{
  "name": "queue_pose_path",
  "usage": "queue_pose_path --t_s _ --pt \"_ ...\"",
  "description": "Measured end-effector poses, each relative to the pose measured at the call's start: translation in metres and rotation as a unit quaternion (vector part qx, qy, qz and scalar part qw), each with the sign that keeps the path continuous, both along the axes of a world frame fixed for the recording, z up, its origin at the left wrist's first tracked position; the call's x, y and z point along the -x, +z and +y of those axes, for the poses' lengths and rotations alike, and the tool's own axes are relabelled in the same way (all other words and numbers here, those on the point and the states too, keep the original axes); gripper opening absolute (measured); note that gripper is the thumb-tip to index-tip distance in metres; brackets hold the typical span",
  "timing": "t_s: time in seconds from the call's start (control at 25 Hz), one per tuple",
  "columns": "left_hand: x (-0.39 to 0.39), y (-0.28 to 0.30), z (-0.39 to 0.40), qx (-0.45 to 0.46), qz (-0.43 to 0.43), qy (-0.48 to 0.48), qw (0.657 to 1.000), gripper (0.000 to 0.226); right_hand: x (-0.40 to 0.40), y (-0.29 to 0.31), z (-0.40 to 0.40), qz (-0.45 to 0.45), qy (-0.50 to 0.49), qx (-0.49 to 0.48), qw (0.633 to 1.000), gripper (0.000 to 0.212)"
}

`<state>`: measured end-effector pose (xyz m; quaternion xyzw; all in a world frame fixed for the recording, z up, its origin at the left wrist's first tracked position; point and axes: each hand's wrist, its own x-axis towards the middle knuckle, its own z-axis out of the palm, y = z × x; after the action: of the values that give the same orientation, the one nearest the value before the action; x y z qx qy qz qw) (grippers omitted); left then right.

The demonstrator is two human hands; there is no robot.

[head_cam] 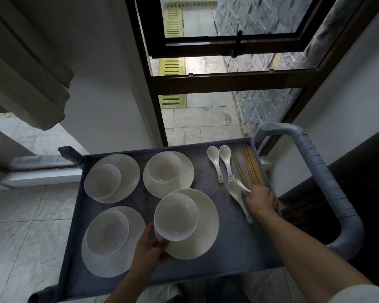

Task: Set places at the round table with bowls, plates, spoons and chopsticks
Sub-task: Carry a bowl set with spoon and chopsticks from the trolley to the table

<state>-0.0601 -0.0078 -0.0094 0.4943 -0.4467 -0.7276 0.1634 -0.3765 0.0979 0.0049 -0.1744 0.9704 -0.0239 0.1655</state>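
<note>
Beside a tall window, a grey cart carries four white plates, each with a bowl on it. At the cart's near edge the left hand grips one plate and its bowl by the rim. Along the right side, the right hand closes around a spoon and the near ends of the chopsticks; two more spoons lie beside them.

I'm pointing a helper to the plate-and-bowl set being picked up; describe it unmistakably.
On the grey cart tray, four plate-and-bowl sets lie left of the spoons. The held plate is nearest the spoons on the near side, the only one gripped by the left hand.
</note>
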Motion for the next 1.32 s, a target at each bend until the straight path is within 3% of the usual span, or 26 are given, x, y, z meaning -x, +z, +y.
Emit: queue_pose_path --t_s 0.36,0.52,0.64,0.72,0.8,1.08,1.32 --pt "0.000 0.005 -0.003 0.000 0.019 0.012 1.000 0.046 0.003 0.009 0.016 0.034 0.031 -0.011 0.999 0.026" --pt "0.001 0.010 -0.007 0.012 0.019 -0.001 1.000 0.048 -0.007 0.023 0.021 0.057 -0.008 0.088 0.994 0.022" --pt "-0.004 0.015 -0.014 0.008 0.029 -0.018 0.999 0.045 -0.028 0.029 0.013 -0.041 -0.048 0.232 0.971 0.015" --pt "-0.009 0.019 -0.019 0.006 0.030 -0.027 0.999 0.045 -0.050 0.035 0.004 -0.128 -0.076 0.333 0.931 0.015" --pt "-0.016 0.022 -0.023 0.008 0.030 -0.032 0.999 0.042 -0.077 0.041 -0.003 -0.159 -0.080 0.391 0.903 0.017" --pt "-0.051 0.045 -0.015 0.029 0.049 0.002 0.998 0.037 -0.142 0.054 -0.015 -0.283 -0.036 0.440 0.851 0.012" --pt "-0.076 0.063 0.023 0.019 0.012 0.117 0.993 0.033 -0.153 0.061 -0.032 -0.324 0.035 0.417 0.849 0.011"
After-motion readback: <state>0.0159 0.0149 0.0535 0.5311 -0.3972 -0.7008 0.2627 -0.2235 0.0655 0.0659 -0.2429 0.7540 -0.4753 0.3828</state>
